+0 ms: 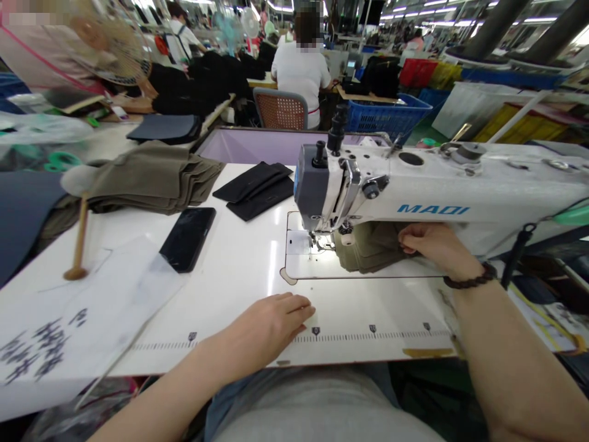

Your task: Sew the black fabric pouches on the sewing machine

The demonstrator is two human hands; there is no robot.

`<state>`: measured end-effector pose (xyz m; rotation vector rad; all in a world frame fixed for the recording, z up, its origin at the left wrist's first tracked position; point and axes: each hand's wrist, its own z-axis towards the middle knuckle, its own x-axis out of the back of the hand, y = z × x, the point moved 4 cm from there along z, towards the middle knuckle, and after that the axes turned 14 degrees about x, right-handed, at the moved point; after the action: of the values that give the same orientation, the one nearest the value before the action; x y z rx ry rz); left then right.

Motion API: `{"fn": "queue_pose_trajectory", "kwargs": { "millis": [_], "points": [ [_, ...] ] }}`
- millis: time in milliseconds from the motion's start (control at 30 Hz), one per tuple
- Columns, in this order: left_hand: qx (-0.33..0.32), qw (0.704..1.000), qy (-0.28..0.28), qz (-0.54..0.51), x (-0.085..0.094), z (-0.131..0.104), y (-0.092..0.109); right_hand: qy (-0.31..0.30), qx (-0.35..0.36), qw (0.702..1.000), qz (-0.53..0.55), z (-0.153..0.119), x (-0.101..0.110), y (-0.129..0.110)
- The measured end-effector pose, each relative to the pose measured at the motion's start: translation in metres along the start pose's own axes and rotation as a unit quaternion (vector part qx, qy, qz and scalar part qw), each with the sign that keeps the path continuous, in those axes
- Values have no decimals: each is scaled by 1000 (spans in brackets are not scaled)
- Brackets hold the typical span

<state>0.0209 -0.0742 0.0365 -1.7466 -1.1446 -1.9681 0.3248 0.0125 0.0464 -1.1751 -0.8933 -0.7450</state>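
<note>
A white sewing machine (442,184) stands on the white table, its needle area lit. Under the machine's arm, right of the needle, lies a small stack of olive fabric pieces (365,248). My right hand (427,242) reaches in beneath the arm with thumb and fingers pinched at the right edge of that stack. How many layers it grips is hidden. My left hand (271,322) rests palm down near the table's front edge, fingers stretched out and holding nothing. It lies below and left of the metal needle plate (298,244).
Black fabric pieces (257,187) lie left of the machine head. Farther left are a black phone (188,239), a thick olive fabric pile (147,175), a wooden-handled tool (80,242) and paper with handwriting (105,294). A person in white (301,73) sits beyond, near a blue basket (386,116).
</note>
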Motion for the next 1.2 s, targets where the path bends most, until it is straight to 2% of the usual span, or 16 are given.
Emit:
{"fn": "queue_pose_trajectory", "kwargs": {
  "millis": [100,200,333,433,500,600,700,800,933,1033,1100,1200],
  "points": [
    [-8,1000,6,-15,1,1,6,-55,-21,998,24,-22,8,-5],
    [-22,999,24,-26,-1,4,13,-118,-15,992,34,-50,10,-24],
    [-46,994,95,-2,-9,17,26,-220,37,974,41,-86,-8,-61],
    [-73,989,123,28,-18,35,38,-252,44,962,93,-102,-28,-87],
    [-104,988,108,29,-24,44,44,-255,47,958,120,-106,-38,-102],
    [-140,990,28,6,-28,42,41,-243,79,956,146,-109,-46,-122],
    [-83,995,-34,-49,-20,16,15,-209,123,959,149,-111,-44,-129],
    [14,989,-23,-144,-4,-22,-18,-190,183,956,127,-116,-43,-124],
    [107,966,25,-236,9,-58,-44,-234,266,927,122,-117,-54,-120],
    [171,948,68,-260,9,-63,-50,-240,275,917,160,-106,-64,-122],
    [200,940,86,-264,6,-58,-52,-181,234,941,165,-93,-68,-121],
    [227,933,113,-255,2,-47,-53,-56,171,976,125,-78,-70,-118]
  ]
}}
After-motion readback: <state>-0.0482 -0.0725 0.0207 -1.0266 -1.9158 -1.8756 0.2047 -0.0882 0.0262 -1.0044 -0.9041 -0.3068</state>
